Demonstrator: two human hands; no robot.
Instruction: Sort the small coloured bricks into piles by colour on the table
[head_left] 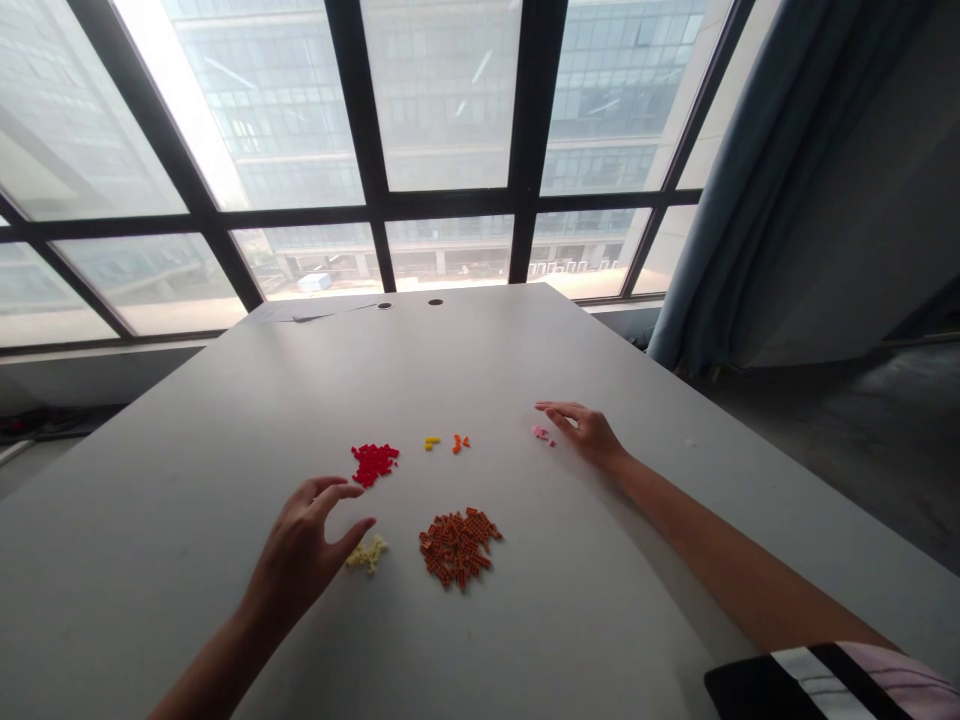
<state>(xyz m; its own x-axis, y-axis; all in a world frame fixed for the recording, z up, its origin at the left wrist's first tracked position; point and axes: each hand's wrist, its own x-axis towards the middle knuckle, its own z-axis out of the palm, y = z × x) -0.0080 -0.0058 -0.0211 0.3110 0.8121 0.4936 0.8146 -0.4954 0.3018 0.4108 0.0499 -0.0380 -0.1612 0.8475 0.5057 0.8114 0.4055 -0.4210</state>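
Note:
My left hand [304,535] hovers open over the near left part of the table, thumb and fingers apart with nothing between them. Just past its fingertips lies a pile of red building bricks [373,464]. Pale yellow bricks [367,555] lie beside and partly behind its thumb. My right hand [589,432] is stretched out at the right, fingers extended, next to a few small pink bricks [541,434]; whether it touches them I cannot tell. A large heap of brown-orange bricks [459,547] sits between the hands, nearer to me.
Some yellow bricks [431,442] and orange bricks [459,443] lie between the red and pink ones. The white table [480,360] has two round holes at its far end, by a dark-framed window [450,204]. A blue-grey curtain [735,220] hangs at the right.

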